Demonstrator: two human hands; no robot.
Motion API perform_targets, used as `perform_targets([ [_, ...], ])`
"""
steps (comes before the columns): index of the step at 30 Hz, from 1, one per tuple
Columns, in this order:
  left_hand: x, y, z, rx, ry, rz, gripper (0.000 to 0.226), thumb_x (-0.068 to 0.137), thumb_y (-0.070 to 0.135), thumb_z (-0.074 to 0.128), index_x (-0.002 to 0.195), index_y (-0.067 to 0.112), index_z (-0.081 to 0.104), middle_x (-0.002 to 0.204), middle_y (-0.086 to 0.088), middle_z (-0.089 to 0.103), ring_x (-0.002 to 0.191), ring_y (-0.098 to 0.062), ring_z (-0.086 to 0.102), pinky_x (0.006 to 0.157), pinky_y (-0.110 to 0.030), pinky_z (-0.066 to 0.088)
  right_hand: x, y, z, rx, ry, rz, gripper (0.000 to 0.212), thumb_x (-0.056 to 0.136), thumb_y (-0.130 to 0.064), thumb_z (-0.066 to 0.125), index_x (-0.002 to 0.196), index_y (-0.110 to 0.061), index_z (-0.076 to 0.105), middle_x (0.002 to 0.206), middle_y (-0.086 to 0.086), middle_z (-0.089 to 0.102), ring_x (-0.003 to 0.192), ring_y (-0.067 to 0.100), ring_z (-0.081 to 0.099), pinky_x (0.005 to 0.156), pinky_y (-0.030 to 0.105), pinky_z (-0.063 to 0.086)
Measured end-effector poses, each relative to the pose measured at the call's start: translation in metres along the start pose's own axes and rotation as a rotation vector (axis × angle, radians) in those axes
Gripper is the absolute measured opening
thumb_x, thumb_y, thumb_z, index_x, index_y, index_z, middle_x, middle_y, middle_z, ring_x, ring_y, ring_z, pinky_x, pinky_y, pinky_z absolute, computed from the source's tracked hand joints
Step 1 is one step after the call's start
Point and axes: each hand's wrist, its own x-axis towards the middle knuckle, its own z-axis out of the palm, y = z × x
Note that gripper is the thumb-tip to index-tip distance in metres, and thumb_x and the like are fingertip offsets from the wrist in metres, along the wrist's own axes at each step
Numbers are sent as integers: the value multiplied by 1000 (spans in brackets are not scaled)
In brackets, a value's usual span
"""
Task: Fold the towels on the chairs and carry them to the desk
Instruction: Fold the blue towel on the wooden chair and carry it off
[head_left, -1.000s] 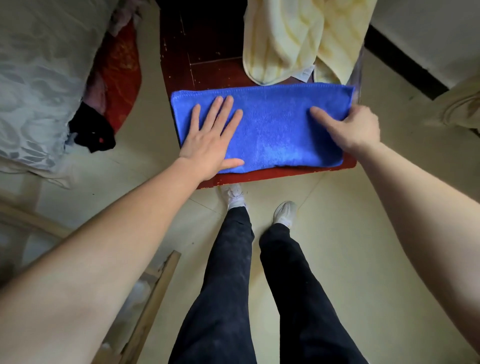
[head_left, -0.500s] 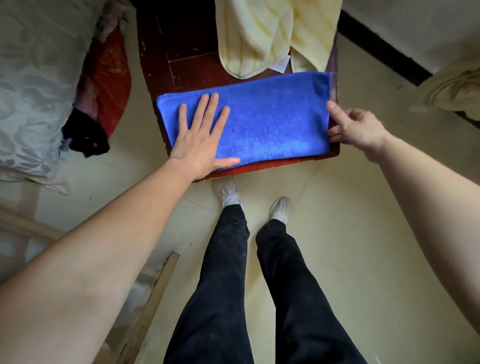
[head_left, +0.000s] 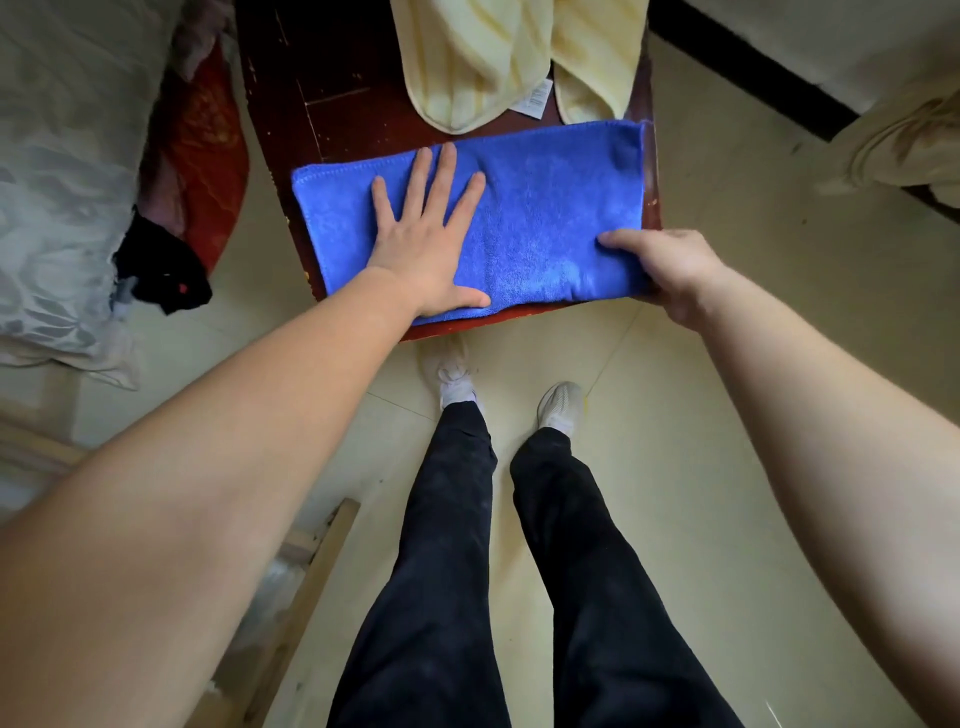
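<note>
Folding the blue towel (head_left: 545, 208) on the wooden chair (head_left: 322, 104), pressing it with the flat, open left hand (head_left: 426, 249), pinching its right end in the curled fingers (head_left: 623, 240) of the right hand (head_left: 672, 275), next probably bringing that end over leftward.

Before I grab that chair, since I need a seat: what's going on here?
A person is folding a blue towel on the chair. The left hand lies flat on the towel, pressing it down, while the right hand grips its near right corner. A yellow towel hangs at the back of the chair, not yet folded.
</note>
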Motion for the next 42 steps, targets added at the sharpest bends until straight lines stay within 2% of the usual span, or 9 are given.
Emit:
perform_targets([
  [11, 2, 23, 0, -100, -56, 37, 128, 66, 80, 63, 156, 24, -7, 161, -11, -23, 149, -32, -20, 112, -68, -2, -16, 13, -24, 406, -36, 85, 28, 85, -17, 77, 109, -7, 69, 105, 3, 77, 99, 18, 73, 83, 31, 60],
  [15, -18, 1, -3, -396, 406, -143, 68, 87, 53, 58, 145, 20, 43, 160, -7, 25, 146, -26, 24, 113, -47, 21, -47, -9, -6, 397, -53, -74, 24, 83, -16, 75, 107, -13, 71, 101, 1, 77, 89, 17, 74, 73, 31, 59],
  [19, -41, -44, 3, -884, 714, -618, 40, 87, 20, 53, 125, 9, 58, 124, -8, 52, 105, -20, 56, 97, -28, 43, -75, -30, 37, 108, 90, -361, 34, 80, -20, 69, 114, -20, 68, 103, -6, 74, 94, 14, 70, 87, 34, 58],
  [22, -59, -78, 10, -1196, 634, -903, 33, 90, 11, 51, 122, 9, 57, 104, -2, 61, 86, -14, 59, 83, -29, 52, -99, -41, 87, -147, 143, -542, 51, 82, -23, 66, 132, -24, 58, 110, -13, 67, 100, 7, 63, 93, 20, 46],
  [26, -75, -99, 22, -1454, 423, -928, 30, 97, 13, 44, 126, 12, 53, 107, -6, 65, 87, -12, 65, 64, -23, 50, -109, -34, 163, -444, -85, -707, 58, 90, -29, 60, 145, -18, 46, 127, 4, 62, 117, 23, 57, 96, 33, 45],
  [30, -80, -102, 24, -1474, 302, -882, 29, 102, 18, 41, 128, 11, 52, 107, -5, 65, 94, -13, 66, 76, -29, 54, -90, -10, 197, -906, -502, -614, 32, 93, -38, 61, 114, -14, 58, 102, 7, 51, 103, 30, 56, 89, 34, 46],
  [35, -76, -93, 26, -1404, 250, -842, 22, 101, 24, 43, 117, 17, 55, 102, -2, 65, 87, -13, 62, 65, -25, 49, -85, -10, 159, -475, -200, -606, 30, 93, -24, 57, 121, -21, 65, 98, -5, 70, 91, 15, 64, 91, 30, 49],
  [39, -74, -79, 33, -1269, 168, -813, 38, 85, 62, 46, 89, 26, 58, 96, -3, 69, 92, -25, 66, 81, -38, 54, -67, -3, 117, -470, 114, -492, 32, 87, -18, 56, 119, -22, 60, 114, 3, 62, 99, 20, 60, 92, 32, 46],
  [42, -75, -62, 40, -1234, 136, -783, 49, 75, 63, 60, 94, 18, 61, 99, -6, 69, 92, -26, 66, 80, -37, 55, -57, 11, 101, -530, 100, -421, 52, 80, -22, 64, 129, -20, 48, 126, 2, 53, 106, 22, 59, 91, 33, 46],
])
